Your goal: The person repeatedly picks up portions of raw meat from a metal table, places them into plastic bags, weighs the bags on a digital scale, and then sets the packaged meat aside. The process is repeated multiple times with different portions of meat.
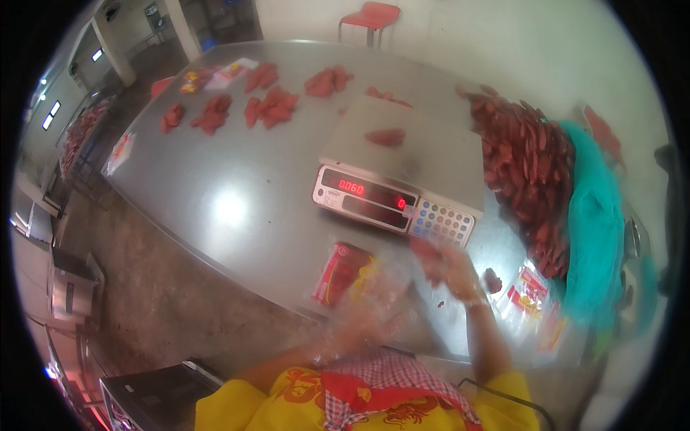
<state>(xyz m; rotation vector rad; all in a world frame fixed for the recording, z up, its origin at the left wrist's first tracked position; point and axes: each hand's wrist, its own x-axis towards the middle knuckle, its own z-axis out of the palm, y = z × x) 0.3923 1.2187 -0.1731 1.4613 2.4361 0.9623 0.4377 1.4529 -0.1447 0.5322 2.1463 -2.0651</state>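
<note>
My right hand (461, 279), in a clear plastic glove, is closed round a few red-brown sausage-like pieces (428, 260) just in front of the scale's keypad. Smeared by motion, my gloved left hand (384, 287) is beside a red and yellow printed packet (339, 274); its fingers do not show clearly. A digital scale (365, 207) with lit red digits stands ahead of my hands. One tapered red-brown piece (385, 136) lies on its metal plate (431, 140). Close to my right hand, a small dark red piece (492, 280) rests on the steel table (194, 169).
A large heap of red-brown pieces (528, 165) fills the table's right side, against a teal mesh cloth (595, 223). Several small piles (277, 106) lie at the far left. Printed plastic bags (530, 294) are at the right front. A red stool (370, 16) stands beyond the table.
</note>
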